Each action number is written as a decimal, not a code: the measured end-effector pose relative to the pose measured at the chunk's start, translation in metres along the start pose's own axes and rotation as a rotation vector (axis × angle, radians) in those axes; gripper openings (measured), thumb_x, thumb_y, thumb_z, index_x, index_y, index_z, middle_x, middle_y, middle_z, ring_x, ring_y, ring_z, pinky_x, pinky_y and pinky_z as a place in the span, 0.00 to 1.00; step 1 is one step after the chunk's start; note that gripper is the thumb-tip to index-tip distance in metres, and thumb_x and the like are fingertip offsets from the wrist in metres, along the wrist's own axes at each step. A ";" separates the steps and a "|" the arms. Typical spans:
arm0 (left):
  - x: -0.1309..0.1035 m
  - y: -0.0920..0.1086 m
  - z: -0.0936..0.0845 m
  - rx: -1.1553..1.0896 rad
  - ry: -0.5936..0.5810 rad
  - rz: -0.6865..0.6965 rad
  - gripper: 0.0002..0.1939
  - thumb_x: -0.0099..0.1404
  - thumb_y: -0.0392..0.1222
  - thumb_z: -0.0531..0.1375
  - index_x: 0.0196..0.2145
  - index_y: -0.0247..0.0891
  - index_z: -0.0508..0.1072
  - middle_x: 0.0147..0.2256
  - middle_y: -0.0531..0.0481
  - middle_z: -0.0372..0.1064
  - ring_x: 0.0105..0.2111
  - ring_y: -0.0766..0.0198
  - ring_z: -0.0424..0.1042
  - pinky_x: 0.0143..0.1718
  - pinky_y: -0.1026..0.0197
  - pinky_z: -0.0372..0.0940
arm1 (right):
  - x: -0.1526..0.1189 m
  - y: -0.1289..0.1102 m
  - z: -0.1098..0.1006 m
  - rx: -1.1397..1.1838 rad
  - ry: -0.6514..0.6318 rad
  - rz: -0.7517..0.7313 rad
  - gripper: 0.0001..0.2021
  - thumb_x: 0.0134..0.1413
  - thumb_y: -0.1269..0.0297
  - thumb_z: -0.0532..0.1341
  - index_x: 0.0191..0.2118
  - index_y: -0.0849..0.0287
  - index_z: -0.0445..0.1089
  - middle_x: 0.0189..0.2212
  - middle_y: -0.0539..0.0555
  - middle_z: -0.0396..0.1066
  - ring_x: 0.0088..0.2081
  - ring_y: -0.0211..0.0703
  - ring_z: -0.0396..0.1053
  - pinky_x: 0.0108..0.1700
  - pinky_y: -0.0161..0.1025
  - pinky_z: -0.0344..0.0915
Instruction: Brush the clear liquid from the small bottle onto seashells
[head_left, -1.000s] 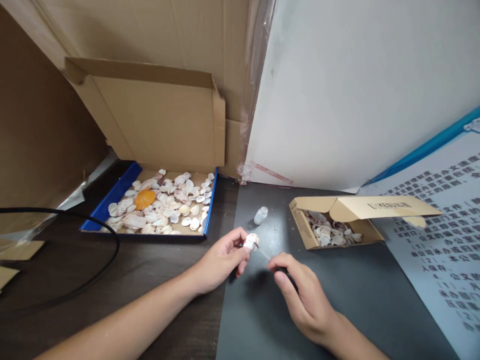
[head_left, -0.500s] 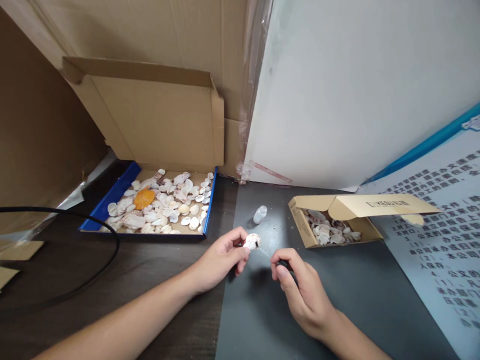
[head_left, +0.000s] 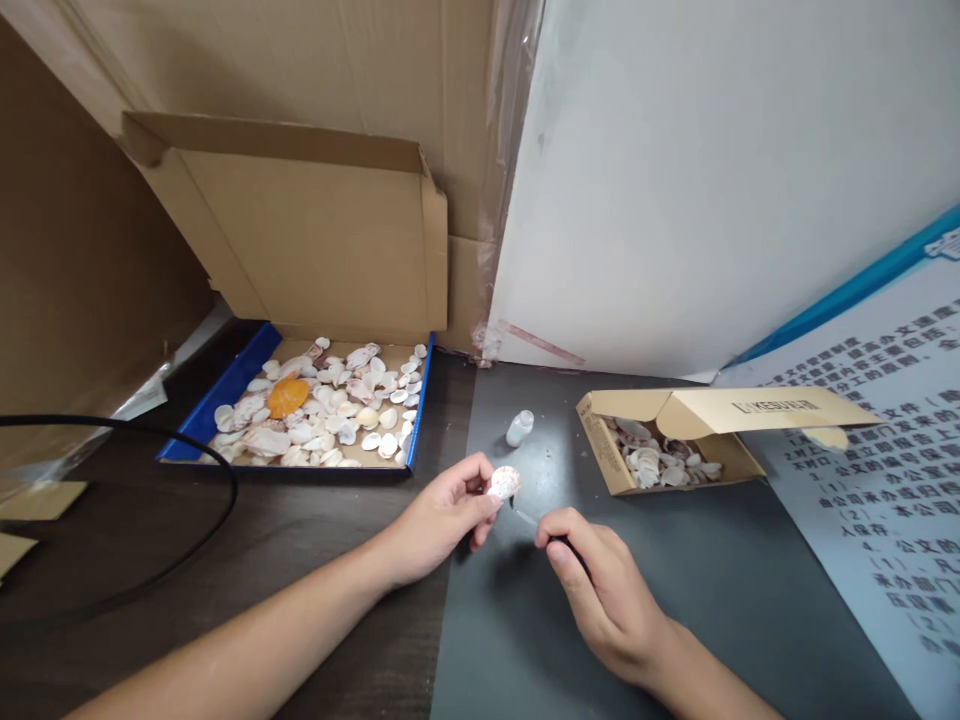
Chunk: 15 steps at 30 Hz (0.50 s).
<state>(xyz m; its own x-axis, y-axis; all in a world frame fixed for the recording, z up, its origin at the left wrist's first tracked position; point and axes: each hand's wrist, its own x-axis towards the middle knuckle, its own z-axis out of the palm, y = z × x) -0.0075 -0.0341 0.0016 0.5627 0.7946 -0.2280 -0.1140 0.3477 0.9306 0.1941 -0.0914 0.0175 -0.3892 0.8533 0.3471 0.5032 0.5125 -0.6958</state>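
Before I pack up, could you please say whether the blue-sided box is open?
The box is open: its lid stands raised, exposing shells.

The bare left forearm slants up to the left edge of the grey mat, the left hand pinching thumb against fingers. The right hand, inside that edge, curls in a closed grip.

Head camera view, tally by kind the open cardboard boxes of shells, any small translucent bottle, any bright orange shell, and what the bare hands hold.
Open cardboard boxes: 2, one blue-sided box, one tan box
Small translucent bottle: 1
Bright orange shell: 1
Pale speckled shell in left hand: 1
Thin black-handled tool in right hand: 1
Total: 6
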 end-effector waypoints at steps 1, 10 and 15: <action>0.000 0.000 0.000 -0.009 0.001 -0.002 0.15 0.62 0.48 0.62 0.31 0.39 0.60 0.23 0.61 0.60 0.19 0.74 0.60 0.24 0.67 0.57 | 0.000 0.000 0.000 -0.005 0.005 0.009 0.08 0.70 0.69 0.49 0.38 0.54 0.61 0.23 0.43 0.59 0.22 0.34 0.59 0.28 0.32 0.56; -0.001 -0.002 -0.001 -0.038 0.028 0.026 0.14 0.62 0.46 0.62 0.30 0.40 0.59 0.21 0.61 0.60 0.19 0.73 0.59 0.24 0.67 0.54 | -0.002 0.003 0.002 -0.022 -0.018 0.075 0.10 0.71 0.68 0.48 0.36 0.54 0.61 0.23 0.43 0.58 0.22 0.34 0.59 0.29 0.33 0.56; -0.002 -0.001 -0.001 0.010 0.003 0.018 0.13 0.61 0.45 0.62 0.30 0.40 0.59 0.20 0.61 0.60 0.20 0.73 0.58 0.25 0.67 0.55 | -0.002 0.001 0.000 -0.015 0.041 -0.027 0.08 0.70 0.70 0.48 0.39 0.53 0.60 0.25 0.44 0.62 0.24 0.35 0.62 0.30 0.32 0.58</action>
<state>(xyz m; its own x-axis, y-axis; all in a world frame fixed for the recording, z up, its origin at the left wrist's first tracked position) -0.0091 -0.0353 0.0010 0.5584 0.8020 -0.2118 -0.1158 0.3282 0.9375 0.1950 -0.0921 0.0158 -0.3710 0.8422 0.3912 0.5044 0.5365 -0.6766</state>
